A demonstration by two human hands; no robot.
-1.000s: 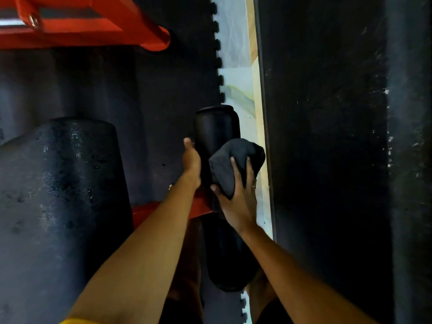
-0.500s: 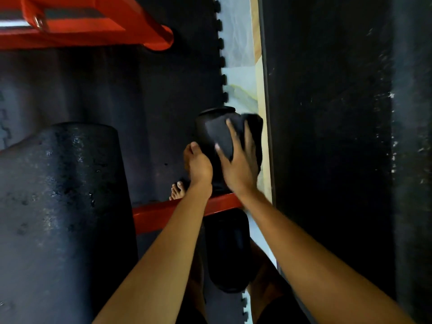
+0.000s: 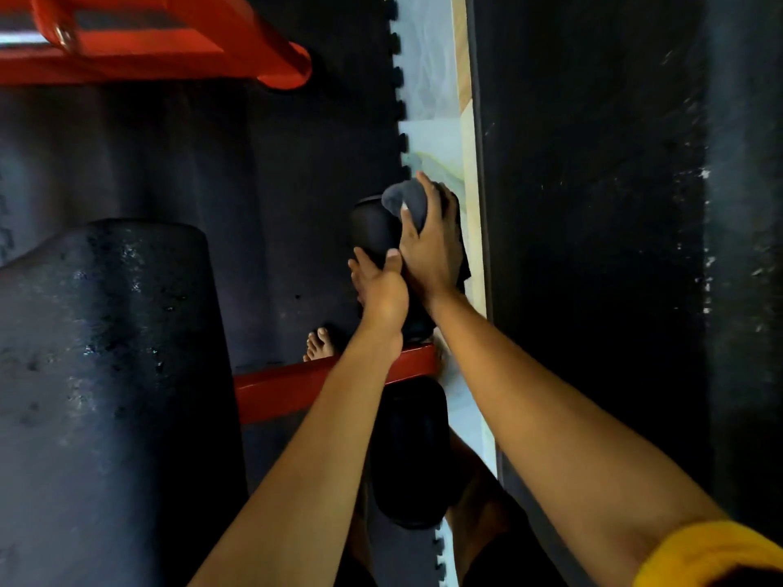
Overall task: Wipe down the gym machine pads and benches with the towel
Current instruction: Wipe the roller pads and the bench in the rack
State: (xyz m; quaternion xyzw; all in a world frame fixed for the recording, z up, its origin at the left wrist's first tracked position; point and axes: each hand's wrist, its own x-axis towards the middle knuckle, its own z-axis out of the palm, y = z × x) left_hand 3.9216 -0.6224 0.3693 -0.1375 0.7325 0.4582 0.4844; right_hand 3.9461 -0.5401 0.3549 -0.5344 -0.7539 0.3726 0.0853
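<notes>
A black roller pad [image 3: 373,228] sticks out past a red crossbar [image 3: 275,387], and a second black roller pad [image 3: 409,455] lies on the near side of that bar. My left hand [image 3: 379,290] grips the far roller from the left, thumb on top. My right hand [image 3: 428,243] presses a dark grey towel [image 3: 402,199] onto the roller's far end, fingers spread over the cloth. The towel bunches up past my fingertips, and a corner hangs down on the right side.
A large black bench pad [image 3: 106,374] fills the lower left. A red frame tube [image 3: 169,40] crosses the top left. Dark interlocking floor mats [image 3: 275,184] lie below, with a strip of pale tile [image 3: 432,99] beside them. A black wall panel [image 3: 593,247] stands on the right. Bare toes [image 3: 320,345] show under my left wrist.
My right hand has slid the towel along the roller from near the crossbar to its far end. My left hand has shifted from the roller's side to a grip over its top.
</notes>
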